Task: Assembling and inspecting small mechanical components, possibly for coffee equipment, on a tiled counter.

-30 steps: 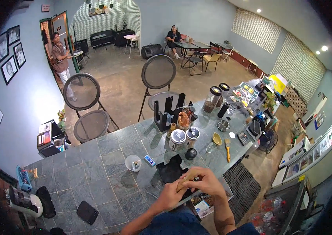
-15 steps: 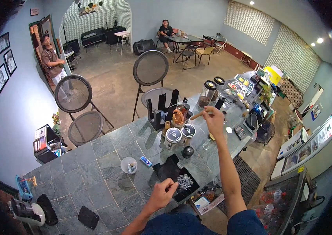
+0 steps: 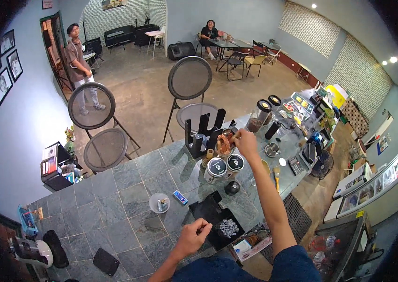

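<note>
My right hand point(image 3: 245, 141) reaches across the counter, its fingers pinched beside a copper-coloured holder point(image 3: 224, 144); whatever they grip is hidden. Two round tubs with dark lids, one tub point(image 3: 216, 170) left of the other tub point(image 3: 235, 163), stand just below that holder. Closer to me, my left hand point(image 3: 192, 238) is curled with thumb against forefinger, at the left edge of a black box point(image 3: 220, 240). Inside the box lies a heap of small silvery pieces point(image 3: 229, 228). I cannot see what the left fingers hold, if anything. A black dome-shaped thing point(image 3: 231, 188) sits between the tubs and the box.
A clear plastic cup point(image 3: 160, 203) and a small blue packet point(image 3: 180, 197) are left of the box. Behind the tubs rises a black slotted organiser point(image 3: 203, 134). A brush point(image 3: 277, 178) lies right of my forearm, near a calculator point(image 3: 295, 165). Two people are across the room.
My right hand, which held a wooden-handled tool, has moved in toward the copper-coloured holder; the handle no longer shows. My left hand stays curled by the box. The standing person has turned and shifted.
</note>
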Available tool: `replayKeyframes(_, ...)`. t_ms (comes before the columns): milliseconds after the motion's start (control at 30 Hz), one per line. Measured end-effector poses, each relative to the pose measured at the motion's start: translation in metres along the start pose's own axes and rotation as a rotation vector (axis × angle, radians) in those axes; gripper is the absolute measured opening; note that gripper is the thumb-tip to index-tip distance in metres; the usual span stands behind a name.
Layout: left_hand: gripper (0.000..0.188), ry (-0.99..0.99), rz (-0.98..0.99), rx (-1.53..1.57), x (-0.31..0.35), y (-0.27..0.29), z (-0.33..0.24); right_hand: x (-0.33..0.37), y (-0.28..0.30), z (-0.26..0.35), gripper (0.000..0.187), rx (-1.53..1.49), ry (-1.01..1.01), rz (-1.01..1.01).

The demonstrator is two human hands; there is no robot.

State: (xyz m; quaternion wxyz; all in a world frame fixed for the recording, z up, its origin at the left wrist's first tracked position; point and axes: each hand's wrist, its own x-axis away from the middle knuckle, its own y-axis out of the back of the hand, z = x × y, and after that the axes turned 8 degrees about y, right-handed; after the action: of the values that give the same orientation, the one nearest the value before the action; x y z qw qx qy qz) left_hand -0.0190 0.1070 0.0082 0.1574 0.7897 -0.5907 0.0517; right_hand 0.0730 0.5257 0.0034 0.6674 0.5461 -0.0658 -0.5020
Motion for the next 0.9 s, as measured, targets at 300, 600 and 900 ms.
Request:
replayKeyframes(300, 0.023, 0.069, 0.006, 0.019, 0.002, 0.011, -0.003, 0.015, -0.014, -0.004, 0.023, 0.076, 0.284, -0.143)
replayKeyframes(600, 0.021, -0.089, 0.356, -0.034, 0.063, -0.021, -0.060, 0.186, 0.109, 0.021, 0.016, -0.577, -0.299, -0.497)
replayKeyframes(900, 0.023, 0.122, 0.906, -0.269, 0.033, -0.192, -0.035, 0.476, 0.086, -0.207, 0.022, -0.072, -0.817, -0.450)
